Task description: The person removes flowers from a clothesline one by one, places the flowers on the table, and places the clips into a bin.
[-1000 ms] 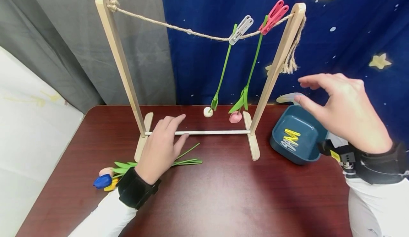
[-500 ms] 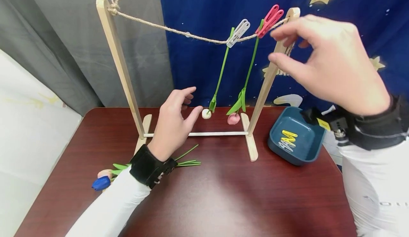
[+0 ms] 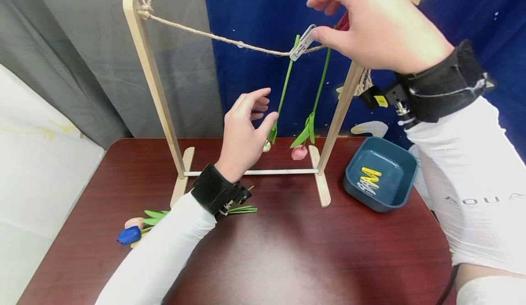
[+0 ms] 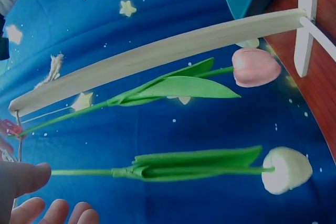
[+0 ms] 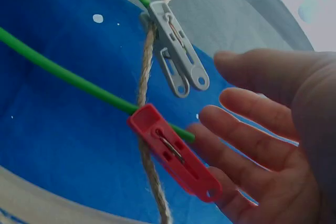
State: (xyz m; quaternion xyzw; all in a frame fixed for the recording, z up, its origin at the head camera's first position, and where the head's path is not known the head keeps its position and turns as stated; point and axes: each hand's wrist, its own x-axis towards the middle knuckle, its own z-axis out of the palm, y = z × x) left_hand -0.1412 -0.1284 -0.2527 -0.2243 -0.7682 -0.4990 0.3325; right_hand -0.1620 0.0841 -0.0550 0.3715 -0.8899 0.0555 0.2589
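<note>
On the table [image 3: 279,259], nearest the person, loose tulips [image 3: 129,235] lie in front of the wooden rack's [image 3: 156,90] left foot, partly hidden by a sleeve. Just right of the rack stands a blue bin [image 3: 388,172] holding yellow and grey pegs [image 3: 371,177].

The left hand [image 3: 244,129], fingers loosely bent and thumb apart, hangs between the rack's posts beside the stem of the white tulip [image 4: 194,169]; it pinches nothing. The right hand [image 3: 370,31] hovers near the top of the rack's right post, thumb and fingers spread. The right wrist view shows its thumb just apart from the grey clothespin [image 5: 178,43].

That peg holds the white tulip upside down on the rack's rope [image 3: 205,33]. The red clothespin [image 5: 173,153], nearer the right post, holds the pink tulip [image 4: 168,86].

The step in hand is probably readying to unclip the white tulip; the next move would call for squeezing the grey peg while the left hand supports the stem.

Behind the rack hangs a starry curtain [image 3: 255,3].
</note>
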